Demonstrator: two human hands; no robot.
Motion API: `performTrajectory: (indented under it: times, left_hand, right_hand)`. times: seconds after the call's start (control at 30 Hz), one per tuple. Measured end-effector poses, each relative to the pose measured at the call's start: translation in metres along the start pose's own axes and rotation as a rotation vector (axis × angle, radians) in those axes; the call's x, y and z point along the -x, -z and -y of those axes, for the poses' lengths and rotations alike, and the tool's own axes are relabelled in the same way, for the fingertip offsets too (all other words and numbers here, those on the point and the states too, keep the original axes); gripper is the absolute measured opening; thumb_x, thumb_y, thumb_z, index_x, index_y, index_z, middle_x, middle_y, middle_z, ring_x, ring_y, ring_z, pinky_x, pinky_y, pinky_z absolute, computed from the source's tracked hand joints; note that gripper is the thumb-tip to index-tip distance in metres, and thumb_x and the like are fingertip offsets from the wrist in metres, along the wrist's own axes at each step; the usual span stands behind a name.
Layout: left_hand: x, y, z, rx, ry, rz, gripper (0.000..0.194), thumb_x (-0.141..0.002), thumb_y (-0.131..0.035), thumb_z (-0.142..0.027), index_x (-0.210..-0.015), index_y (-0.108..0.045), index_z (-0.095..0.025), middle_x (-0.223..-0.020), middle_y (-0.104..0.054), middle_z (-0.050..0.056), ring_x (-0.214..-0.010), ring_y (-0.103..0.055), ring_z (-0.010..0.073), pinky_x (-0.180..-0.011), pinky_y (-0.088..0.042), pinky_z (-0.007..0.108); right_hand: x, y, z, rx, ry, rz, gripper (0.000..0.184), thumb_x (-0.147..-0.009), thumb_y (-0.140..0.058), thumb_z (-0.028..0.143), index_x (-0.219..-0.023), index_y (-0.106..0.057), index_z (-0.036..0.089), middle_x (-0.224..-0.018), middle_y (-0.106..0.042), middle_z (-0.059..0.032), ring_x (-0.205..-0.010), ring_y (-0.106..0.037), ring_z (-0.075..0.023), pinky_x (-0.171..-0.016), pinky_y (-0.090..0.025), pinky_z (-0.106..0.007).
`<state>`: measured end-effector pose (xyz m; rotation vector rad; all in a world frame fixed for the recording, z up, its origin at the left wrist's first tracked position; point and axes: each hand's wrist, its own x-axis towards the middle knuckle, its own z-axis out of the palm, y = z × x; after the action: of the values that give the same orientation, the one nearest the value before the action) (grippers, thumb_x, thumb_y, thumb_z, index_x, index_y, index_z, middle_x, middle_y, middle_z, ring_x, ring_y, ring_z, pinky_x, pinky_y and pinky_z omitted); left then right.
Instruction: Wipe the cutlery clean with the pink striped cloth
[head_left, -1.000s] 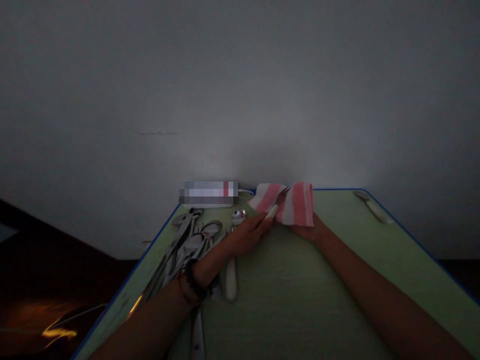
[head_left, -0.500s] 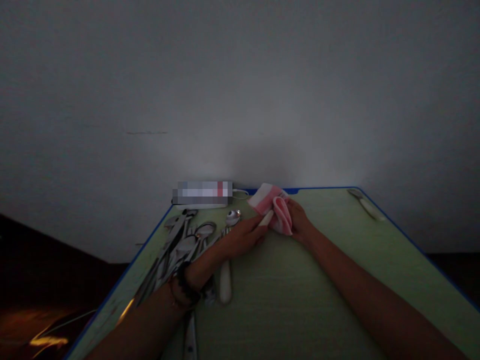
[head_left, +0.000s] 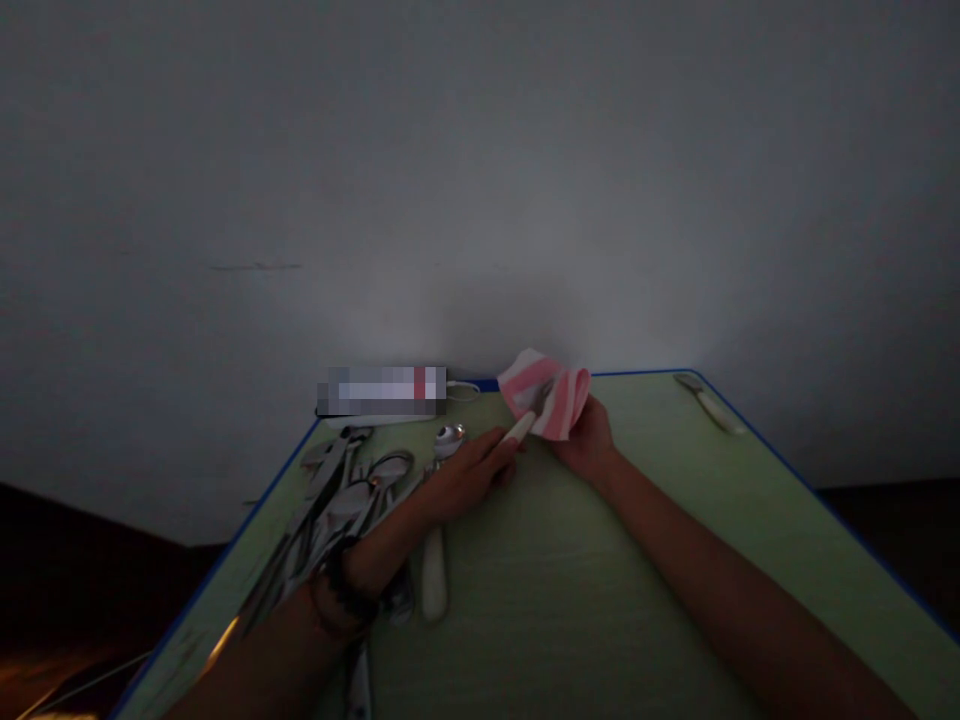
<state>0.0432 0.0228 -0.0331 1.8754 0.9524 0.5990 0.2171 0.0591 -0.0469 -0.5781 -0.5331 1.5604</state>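
Note:
My left hand [head_left: 474, 474] is closed around the cream handle [head_left: 519, 430] of a piece of cutlery. Its metal head [head_left: 543, 396] lies against a pink-and-white striped cloth [head_left: 564, 408], and the folds partly cover it, so I cannot tell its kind. Held from behind and below, the cloth is in my right hand [head_left: 589, 445], whose fingers are mostly hidden by it. Both hands are over the far middle of the table. Just left of my left hand lie a small shiny spoon [head_left: 450, 438] and a cream-handled utensil [head_left: 433, 580].
Several metal spoons, tongs and other utensils [head_left: 349, 500] lie piled along the left side of the green table [head_left: 540, 600]. A blurred white box [head_left: 382, 395] with a cable stands at the back left. Another cream-handled utensil [head_left: 712, 405] lies at the far right corner. A wall [head_left: 480, 180] rises behind.
The cloth has opened out, and the metal head of the cutlery now shows against it. The view has shifted slightly to the right. Both hands keep their hold.

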Motion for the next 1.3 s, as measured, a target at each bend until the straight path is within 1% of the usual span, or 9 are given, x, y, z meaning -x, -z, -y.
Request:
performTrajectory:
  times: [0.2, 0.47, 0.63, 0.77, 0.9, 0.97, 1.07, 1.2, 1.3]
  left_hand:
    - [0.0, 0.0, 0.001, -0.062, -0.002, 0.028, 0.035, -0.091, -0.028, -0.044, -0.087, -0.05, -0.017, -0.065, -0.048, -0.004, -0.056, -0.044, 0.0096, -0.055, -0.037, 0.022]
    - [0.002, 0.001, -0.002, -0.217, -0.054, 0.048, 0.037, -0.092, -0.028, -0.043, -0.073, -0.049, -0.018, -0.066, -0.049, -0.003, -0.061, -0.047, 0.0109, -0.06, -0.037, 0.023]
    - [0.002, 0.002, -0.005, -0.178, -0.066, 0.072, 0.037, -0.092, -0.027, -0.042, -0.074, -0.049, -0.018, -0.066, -0.05, -0.002, -0.062, -0.047, 0.011, -0.061, -0.038, 0.022]
    - [0.002, 0.001, -0.003, -0.143, -0.064, 0.05, 0.036, -0.092, -0.028, -0.041, -0.074, -0.048, -0.018, -0.065, -0.049, -0.003, -0.06, -0.045, 0.0104, -0.061, -0.038, 0.022]
    - [0.0, 0.0, 0.0, -0.146, -0.048, 0.014, 0.031, -0.091, -0.032, -0.041, -0.082, -0.051, -0.018, -0.066, -0.05, -0.003, -0.06, -0.045, 0.0109, -0.06, -0.039, 0.022]
    - [0.0, 0.0, 0.0, -0.16, -0.051, -0.005, 0.028, -0.089, -0.036, -0.041, -0.088, -0.054, -0.019, -0.07, -0.053, -0.002, -0.064, -0.048, 0.0123, -0.061, -0.04, 0.023]
    - [0.0, 0.001, -0.001, -0.154, -0.032, -0.004, 0.027, -0.087, -0.037, -0.04, -0.092, -0.055, -0.02, -0.071, -0.054, -0.001, -0.065, -0.049, 0.0141, -0.061, -0.042, 0.024]
    - [0.0, 0.001, -0.004, -0.133, 0.043, -0.019, 0.029, -0.086, -0.037, -0.042, -0.076, -0.052, -0.019, -0.064, -0.05, -0.002, -0.059, -0.045, 0.0128, -0.056, -0.04, 0.024]
    - [-0.001, 0.0, -0.006, -0.064, 0.044, -0.006, 0.03, -0.086, -0.034, -0.043, -0.073, -0.048, -0.019, -0.06, -0.045, -0.003, -0.054, -0.041, 0.0112, -0.052, -0.038, 0.023]
  right_hand:
    - [0.006, -0.003, -0.006, 0.249, -0.003, 0.049, 0.02, -0.069, -0.061, 0.039, -0.07, -0.055, 0.02, -0.06, -0.057, 0.0019, -0.055, -0.051, -0.0124, -0.053, -0.043, -0.025]
    - [0.006, -0.002, -0.011, 0.434, 0.078, 0.028, 0.031, -0.07, -0.06, 0.049, -0.075, -0.059, 0.018, -0.065, -0.059, -0.0002, -0.054, -0.05, -0.0104, -0.05, -0.039, -0.022]
    - [0.012, -0.004, -0.009, 0.767, 0.219, -0.062, 0.046, -0.077, -0.045, 0.06, -0.065, -0.058, 0.017, -0.055, -0.054, -0.0005, -0.048, -0.044, -0.0099, -0.046, -0.033, -0.023]
    - [0.015, -0.009, -0.01, 0.899, 0.211, -0.22, 0.062, -0.076, -0.031, 0.07, -0.05, -0.052, 0.018, -0.046, -0.049, -0.0027, -0.044, -0.042, -0.0111, -0.044, -0.029, -0.026]
    - [0.014, -0.012, -0.011, 0.972, 0.184, -0.36, 0.065, -0.076, -0.025, 0.073, -0.045, -0.047, 0.019, -0.042, -0.046, -0.0034, -0.041, -0.041, -0.0122, -0.042, -0.026, -0.027]
    - [0.013, -0.011, -0.011, 0.957, 0.188, -0.35, 0.065, -0.076, -0.026, 0.072, -0.048, -0.05, 0.019, -0.044, -0.049, -0.0039, -0.044, -0.044, -0.0133, -0.044, -0.028, -0.027]
    - [0.009, -0.006, -0.013, 0.827, 0.17, -0.279, 0.059, -0.072, -0.039, 0.07, -0.06, -0.058, 0.016, -0.052, -0.054, -0.0038, -0.051, -0.048, -0.0138, -0.048, -0.033, -0.027]
    - [0.001, -0.002, -0.017, 0.485, 0.137, -0.08, 0.043, -0.068, -0.057, 0.056, -0.084, -0.063, 0.017, -0.072, -0.063, -0.0034, -0.065, -0.056, -0.0143, -0.06, -0.042, -0.026]
    - [-0.003, -0.002, -0.02, 0.268, 0.068, 0.045, 0.031, -0.069, -0.061, 0.045, -0.082, -0.062, 0.017, -0.074, -0.064, -0.0027, -0.067, -0.058, -0.0144, -0.063, -0.044, -0.026]
